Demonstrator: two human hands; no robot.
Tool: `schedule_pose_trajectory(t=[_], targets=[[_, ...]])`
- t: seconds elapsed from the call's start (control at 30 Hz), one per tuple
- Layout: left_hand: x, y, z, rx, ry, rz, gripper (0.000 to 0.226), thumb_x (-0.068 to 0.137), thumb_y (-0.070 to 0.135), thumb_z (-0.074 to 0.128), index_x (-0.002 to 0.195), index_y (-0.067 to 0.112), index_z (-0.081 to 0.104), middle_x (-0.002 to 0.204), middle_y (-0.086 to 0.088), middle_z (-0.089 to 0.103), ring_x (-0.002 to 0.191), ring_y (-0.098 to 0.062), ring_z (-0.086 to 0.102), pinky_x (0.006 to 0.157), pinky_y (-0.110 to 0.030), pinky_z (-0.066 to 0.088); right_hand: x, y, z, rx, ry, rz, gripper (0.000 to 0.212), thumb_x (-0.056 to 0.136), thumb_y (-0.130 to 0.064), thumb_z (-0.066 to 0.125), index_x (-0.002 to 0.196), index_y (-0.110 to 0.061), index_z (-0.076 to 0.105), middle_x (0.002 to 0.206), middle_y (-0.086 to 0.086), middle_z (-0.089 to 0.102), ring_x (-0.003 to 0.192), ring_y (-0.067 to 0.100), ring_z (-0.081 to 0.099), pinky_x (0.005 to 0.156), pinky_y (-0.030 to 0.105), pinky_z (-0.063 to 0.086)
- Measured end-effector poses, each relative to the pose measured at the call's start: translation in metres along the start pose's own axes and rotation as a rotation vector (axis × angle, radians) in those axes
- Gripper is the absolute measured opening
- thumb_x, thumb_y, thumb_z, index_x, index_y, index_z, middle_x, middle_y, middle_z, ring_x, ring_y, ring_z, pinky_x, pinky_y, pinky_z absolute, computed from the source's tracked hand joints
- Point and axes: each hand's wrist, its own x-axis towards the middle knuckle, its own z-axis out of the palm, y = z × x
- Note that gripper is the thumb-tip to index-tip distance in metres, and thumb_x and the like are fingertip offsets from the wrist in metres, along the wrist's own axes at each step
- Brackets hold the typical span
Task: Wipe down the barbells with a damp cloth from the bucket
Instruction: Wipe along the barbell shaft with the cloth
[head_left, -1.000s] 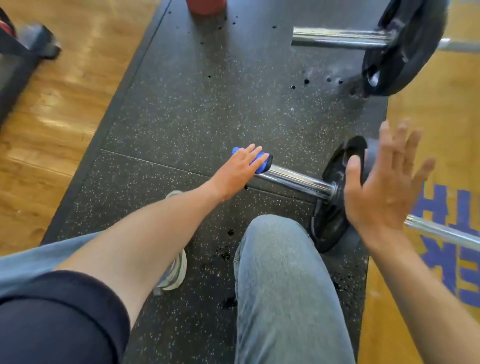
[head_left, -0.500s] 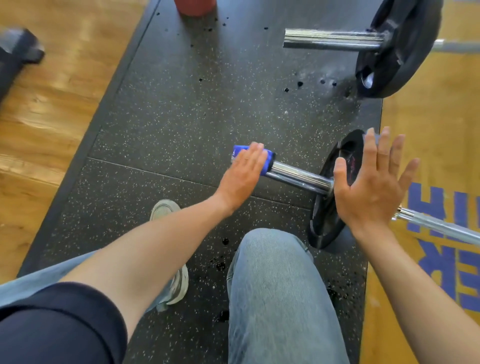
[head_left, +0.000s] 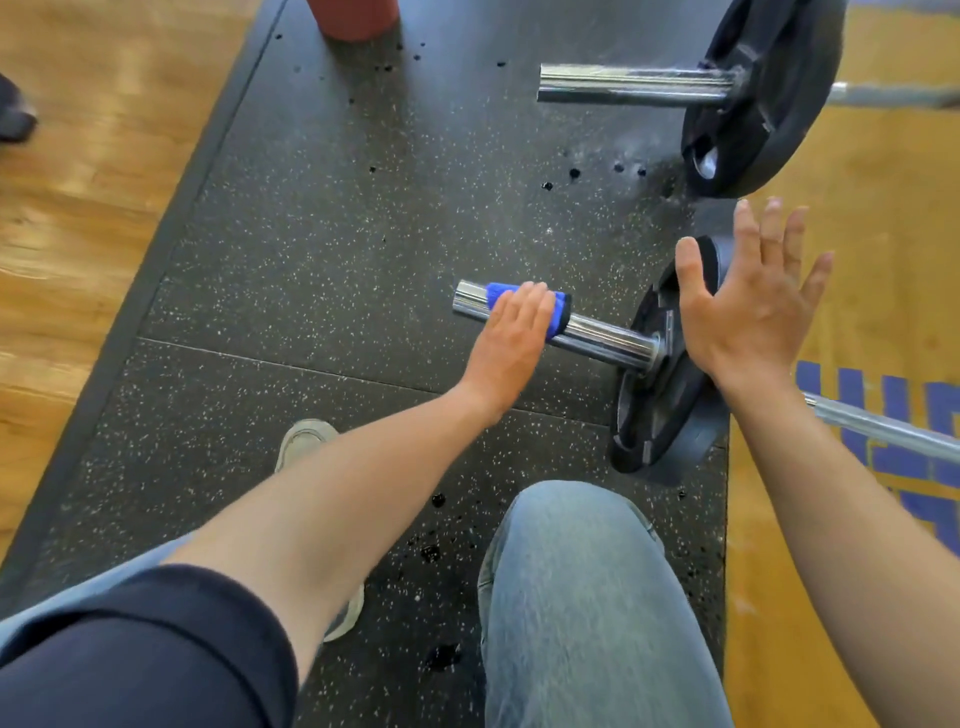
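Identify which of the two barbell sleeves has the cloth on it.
The nearer sleeve, where the left hand presses the blue cloth. The far sleeve at the top lies bare.

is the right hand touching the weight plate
Cannot tell. In the head view the open right hand overlaps the near plate with fingers spread, but no contact or gap shows plainly.

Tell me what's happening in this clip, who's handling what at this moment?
A person crouched on a black rubber mat is wiping a barbell. Their left hand presses a blue cloth onto the chrome sleeve of the near barbell, close to its free end. The right hand hangs open above the black weight plate, holding nothing. A second barbell lies farther back, and a red bucket stands at the mat's far edge, with water drops around.
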Motion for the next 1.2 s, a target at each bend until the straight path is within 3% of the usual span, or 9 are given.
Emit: schedule_pose_trajectory(t=[0.13, 0.27, 0.4, 0.5, 0.67, 0.83, 1.03, 1.1, 1.2], targets=[[0.008, -0.032, -0.004, -0.052, 0.010, 0.072, 0.062, 0.084, -0.015, 0.056, 0.143, 0.001, 0.045, 0.136, -0.015, 0.054, 0.124, -0.032, 0.050, 0.116, -0.042, 0.037, 0.010, 0.001, -0.001, 0.029, -0.008, 0.009, 0.080, 0.097, -0.072, 0.021, 0.159, -0.021, 0.028, 0.169, 0.005, 0.016, 0.157, 0.021, 0.004, 0.125, 0.053, -0.003], [0.012, -0.065, -0.015, 0.013, 0.038, -0.133, 0.044, 0.085, -0.012, 0.054, 0.128, 0.000, 0.054, 0.117, -0.014, 0.058, 0.104, -0.032, 0.054, 0.103, -0.043, 0.044, 0.010, -0.004, 0.000, -0.003, -0.004, 0.011, 0.084, 0.096, -0.075, 0.019, 0.159, -0.021, 0.028, 0.169, 0.006, 0.016, 0.157, 0.022, 0.003, 0.125, 0.053, -0.002], [0.016, 0.011, -0.007, -0.073, -0.011, -0.058, 0.043, 0.088, -0.008, 0.049, 0.130, 0.000, 0.053, 0.121, -0.013, 0.056, 0.110, -0.031, 0.051, 0.107, -0.042, 0.039, 0.004, -0.005, 0.000, -0.032, 0.014, -0.004, 0.085, 0.095, -0.076, 0.021, 0.158, -0.019, 0.028, 0.169, 0.006, 0.013, 0.157, 0.023, 0.002, 0.125, 0.053, -0.003], [0.011, -0.013, -0.003, -0.028, -0.025, 0.070, 0.048, 0.085, -0.008, 0.052, 0.132, 0.001, 0.054, 0.124, -0.013, 0.059, 0.113, -0.031, 0.053, 0.110, -0.040, 0.039, -0.006, -0.003, 0.000, -0.042, 0.048, -0.024, 0.081, 0.098, -0.072, 0.024, 0.158, -0.018, 0.026, 0.170, 0.006, 0.005, 0.157, 0.025, -0.002, 0.125, 0.055, -0.002], [0.000, -0.034, -0.014, 0.039, 0.021, -0.188, 0.045, 0.075, -0.011, 0.068, 0.116, 0.005, 0.061, 0.107, -0.011, 0.063, 0.096, -0.030, 0.058, 0.095, -0.040, 0.048, -0.030, -0.005, 0.001, -0.057, 0.088, -0.049, 0.078, 0.100, -0.068, 0.024, 0.160, -0.019, 0.021, 0.171, 0.006, 0.003, 0.157, 0.025, -0.001, 0.125, 0.055, -0.001], [-0.017, 0.015, -0.010, -0.086, -0.019, 0.031, 0.052, 0.083, -0.009, 0.061, 0.133, 0.001, 0.055, 0.130, -0.014, 0.060, 0.118, -0.031, 0.054, 0.112, -0.040, 0.040, -0.064, 0.004, 0.001, -0.036, 0.107, -0.059, 0.071, 0.101, -0.059, 0.034, 0.160, -0.022, 0.019, 0.171, 0.004, 0.006, 0.157, 0.026, -0.001, 0.123, 0.059, -0.001], [-0.053, -0.010, -0.026, -0.039, -0.020, -0.198, 0.056, 0.076, -0.013, 0.067, 0.130, 0.001, 0.058, 0.122, -0.013, 0.062, 0.113, -0.032, 0.058, 0.108, -0.040, 0.043, -0.121, 0.012, 0.002, -0.026, 0.133, -0.079, 0.069, 0.104, -0.050, 0.039, 0.162, -0.021, 0.016, 0.170, 0.003, 0.007, 0.157, 0.030, 0.001, 0.122, 0.060, -0.001], [-0.057, 0.006, -0.029, -0.050, -0.048, -0.055, 0.051, 0.081, -0.011, 0.057, 0.130, 0.001, 0.058, 0.123, -0.013, 0.062, 0.111, -0.031, 0.056, 0.104, -0.039, 0.045, -0.140, 0.013, 0.002, -0.034, 0.140, -0.062, 0.068, 0.106, -0.049, 0.039, 0.162, -0.021, 0.015, 0.170, 0.003, 0.008, 0.157, 0.030, 0.002, 0.123, 0.059, 0.000], [-0.067, -0.009, -0.043, -0.053, -0.177, 0.118, 0.055, 0.088, -0.008, 0.051, 0.141, 0.003, 0.051, 0.139, -0.012, 0.057, 0.127, -0.031, 0.052, 0.113, -0.041, 0.040, -0.165, 0.015, 0.003, -0.052, 0.148, -0.044, 0.068, 0.106, -0.045, 0.042, 0.163, -0.021, 0.013, 0.170, 0.004, 0.007, 0.157, 0.030, 0.002, 0.123, 0.058, -0.001]])
